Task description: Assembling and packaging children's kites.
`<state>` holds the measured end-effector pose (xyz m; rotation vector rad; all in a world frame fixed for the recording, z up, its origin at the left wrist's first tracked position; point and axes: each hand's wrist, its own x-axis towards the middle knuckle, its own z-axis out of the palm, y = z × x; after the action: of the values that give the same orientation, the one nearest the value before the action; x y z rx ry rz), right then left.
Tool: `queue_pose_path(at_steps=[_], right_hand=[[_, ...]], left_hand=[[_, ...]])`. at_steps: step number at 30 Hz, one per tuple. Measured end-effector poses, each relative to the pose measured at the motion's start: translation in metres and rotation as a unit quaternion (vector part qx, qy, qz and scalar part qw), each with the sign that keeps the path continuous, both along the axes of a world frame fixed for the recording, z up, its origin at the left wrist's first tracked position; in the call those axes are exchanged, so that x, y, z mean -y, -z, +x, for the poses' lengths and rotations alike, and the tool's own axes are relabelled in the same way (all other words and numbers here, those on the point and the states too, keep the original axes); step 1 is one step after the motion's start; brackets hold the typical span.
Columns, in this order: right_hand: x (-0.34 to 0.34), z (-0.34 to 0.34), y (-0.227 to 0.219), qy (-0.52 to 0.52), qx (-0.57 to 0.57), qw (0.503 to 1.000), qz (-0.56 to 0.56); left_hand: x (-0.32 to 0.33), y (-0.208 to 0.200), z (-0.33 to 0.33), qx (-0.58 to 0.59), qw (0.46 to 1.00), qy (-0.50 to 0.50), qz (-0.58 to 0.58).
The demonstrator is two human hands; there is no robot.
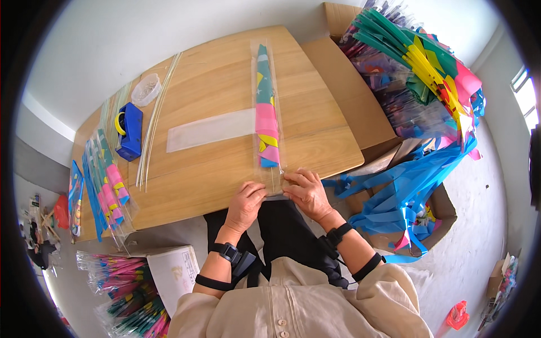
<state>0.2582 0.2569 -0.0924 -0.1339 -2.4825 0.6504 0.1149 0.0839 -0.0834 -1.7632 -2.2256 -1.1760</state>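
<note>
A long clear plastic bag (274, 169) lies upright in the picture on the wooden table, its near end at the table's front edge. Inside is a rolled piece of green, pink, yellow and blue printed fabric (267, 115), which looks like a folded kite. My left hand (248, 200) is closed at the left corner of the bag's near end, fingertips pinched. At the right corner, my right hand (306, 191) pinches the same end. A flat whitish plastic sleeve (211, 130) lies just left of the bag.
Left on the table (315, 101) are a blue tape dispenser (131, 132), thin pale rods (155, 124), a clear plastic bowl (146, 90) and several bagged fabric rolls (110, 188). Cardboard boxes (352, 84) with heaped colourful fabric and blue strips (394, 186) stand right. Another box (173, 276) stands lower left.
</note>
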Motion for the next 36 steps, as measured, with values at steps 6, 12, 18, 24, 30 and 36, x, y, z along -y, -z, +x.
queue_pose_path(at_steps=[6, 12, 18, 24, 30, 36], right_hand=[[0.008, -0.012, 0.000, 0.062, -0.013, 0.994, -0.086], [0.013, -0.018, 0.001, 0.112, -0.018, 0.983, -0.144], [0.014, -0.020, 0.005, 0.124, -0.018, 0.981, -0.148], [0.015, -0.019, 0.004, 0.128, -0.019, 0.976, -0.175], [0.013, -0.017, 0.007, 0.118, -0.031, 0.977, -0.174], [0.010, -0.013, 0.003, 0.089, -0.023, 0.981, -0.172]], left_hand=[[-0.007, 0.008, -0.008, 0.118, 0.992, -0.041, -0.001], [-0.015, 0.004, -0.001, 0.256, 0.954, -0.150, -0.035], [-0.022, 0.007, -0.001, 0.185, 0.965, -0.179, -0.052], [-0.021, 0.011, 0.000, 0.120, 0.980, -0.156, -0.012], [-0.015, 0.007, -0.005, 0.114, 0.987, -0.108, -0.018], [-0.017, 0.010, -0.006, 0.076, 0.993, -0.094, -0.013]])
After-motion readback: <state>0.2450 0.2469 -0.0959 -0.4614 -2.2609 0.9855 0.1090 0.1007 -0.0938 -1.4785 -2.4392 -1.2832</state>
